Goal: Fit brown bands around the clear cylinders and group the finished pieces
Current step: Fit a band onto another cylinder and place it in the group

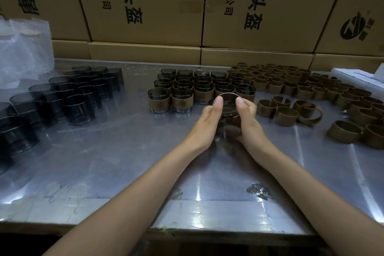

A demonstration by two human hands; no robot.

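Both hands gripped one clear cylinder (227, 108) between them above the metal desk (104, 162), the left hand (209, 119) and right hand (248, 119) each with a thumb on its rim. Just beyond stood the banded cylinders (199, 87) in rows, bare cylinders (68, 97) at left, loose brown bands (311, 89) at right.

There is a single view, taken from the person's head, looking forward and steeply down over the shiny grey metal table (108, 164). The lens is wide and close: both bare forearms run up from the near edge to mid-frame. It faces the far wall of stacked brown cardboard cartons (145, 6), whose edges lean and bow outward.
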